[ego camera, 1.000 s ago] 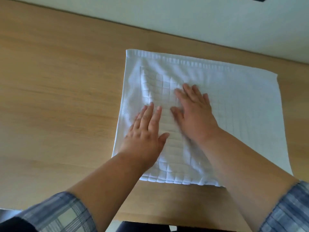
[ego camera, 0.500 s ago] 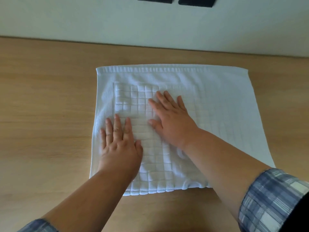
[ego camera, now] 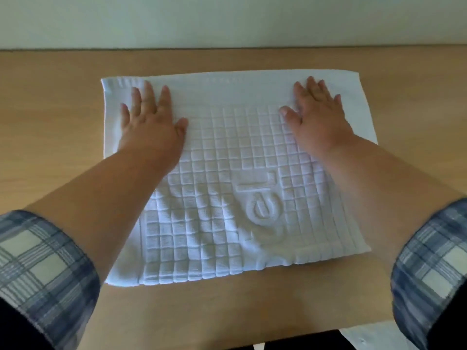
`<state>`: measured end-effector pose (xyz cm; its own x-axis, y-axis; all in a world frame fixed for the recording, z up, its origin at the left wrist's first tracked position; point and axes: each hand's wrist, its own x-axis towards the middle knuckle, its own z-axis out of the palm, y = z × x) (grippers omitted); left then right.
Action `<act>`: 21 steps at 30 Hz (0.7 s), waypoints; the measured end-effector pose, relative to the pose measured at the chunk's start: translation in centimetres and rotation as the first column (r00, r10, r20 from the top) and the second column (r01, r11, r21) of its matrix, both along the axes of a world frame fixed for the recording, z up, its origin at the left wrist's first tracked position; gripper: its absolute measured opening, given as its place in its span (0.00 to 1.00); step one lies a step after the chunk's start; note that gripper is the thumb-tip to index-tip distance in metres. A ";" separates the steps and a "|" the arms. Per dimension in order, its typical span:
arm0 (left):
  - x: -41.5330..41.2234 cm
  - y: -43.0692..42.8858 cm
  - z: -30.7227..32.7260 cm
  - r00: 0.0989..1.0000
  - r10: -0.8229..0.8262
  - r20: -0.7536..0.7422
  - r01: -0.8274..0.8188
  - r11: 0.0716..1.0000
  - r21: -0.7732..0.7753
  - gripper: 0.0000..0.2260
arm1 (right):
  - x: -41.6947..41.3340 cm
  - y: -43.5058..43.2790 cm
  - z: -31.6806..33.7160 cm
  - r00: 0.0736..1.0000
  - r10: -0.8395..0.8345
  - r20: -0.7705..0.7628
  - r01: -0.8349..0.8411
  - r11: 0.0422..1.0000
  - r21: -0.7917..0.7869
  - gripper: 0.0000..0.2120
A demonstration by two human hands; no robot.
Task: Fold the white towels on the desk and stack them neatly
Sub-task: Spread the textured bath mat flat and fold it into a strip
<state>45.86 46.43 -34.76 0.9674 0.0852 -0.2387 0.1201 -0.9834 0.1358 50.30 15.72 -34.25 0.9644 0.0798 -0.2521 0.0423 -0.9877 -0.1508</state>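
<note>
Towel (ego camera: 227, 157), white with a raised grid weave, spread flat at centre frame on the wooden desk (ego camera: 50, 117). Left hand (ego camera: 151, 122) and right hand (ego camera: 317, 114) press palm-down near its far corners, fingers straight and spread, gripping nothing; plaid sleeves (ego camera: 43, 269) at the lower corners

Soft daylight, slight blur, wide-angle warp

One white towel (ego camera: 227, 173); one desk (ego camera: 50, 122); two hands: left hand (ego camera: 149, 122), right hand (ego camera: 318, 117); two sleeves (ego camera: 38, 269).
</note>
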 end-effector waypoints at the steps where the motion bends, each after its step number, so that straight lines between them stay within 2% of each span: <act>1: -1.2 -1.5 0.4 0.998 -0.044 0.036 0.046 0.998 -0.044 0.29 | -1.1 0.8 0.3 1.000 0.021 0.022 -0.022 0.999 0.028 0.31; 4: -7.8 -7.1 1.2 0.966 -0.245 0.081 0.256 0.951 -0.176 0.28 | -8.2 4.4 0.8 0.988 0.138 0.073 -0.149 0.976 0.161 0.29; 7: -14.6 -9.5 0.2 0.926 -0.375 -0.051 0.367 0.922 -0.123 0.29 | -14.9 4.4 0.0 0.973 0.224 -0.050 -0.215 0.966 0.142 0.30; 9: -16.3 -8.5 -1.0 0.930 -0.354 -0.102 0.351 0.935 -0.044 0.32 | -16.0 1.1 -1.0 0.979 0.185 -0.088 -0.183 0.983 0.032 0.33; 11: -16.4 -7.1 -1.5 0.952 -0.295 -0.082 0.295 0.955 -0.007 0.33 | -15.6 -2.7 -1.4 0.995 0.077 -0.067 -0.080 0.995 -0.056 0.35; 14: -16.4 -6.3 -1.1 0.970 -0.222 -0.094 0.225 0.974 0.026 0.33 | -15.2 -5.9 -0.9 0.996 -0.039 -0.078 0.033 0.996 -0.083 0.36; 16: -17.0 -7.3 -0.6 0.970 -0.236 -0.058 0.236 0.972 -0.012 0.31 | -16.2 -4.8 -0.3 0.999 0.030 -0.029 -0.030 0.999 -0.013 0.36; 19: -18.5 -9.4 -0.2 0.941 -0.339 -0.008 0.338 0.939 -0.066 0.28 | -19.5 -1.7 -0.2 0.960 0.278 0.039 -0.281 0.957 0.073 0.34; 21: -19.2 -9.1 -0.6 0.961 -0.274 -0.048 0.272 0.961 -0.046 0.28 | -20.9 -1.8 -0.9 0.948 0.317 -0.030 -0.316 0.948 0.044 0.34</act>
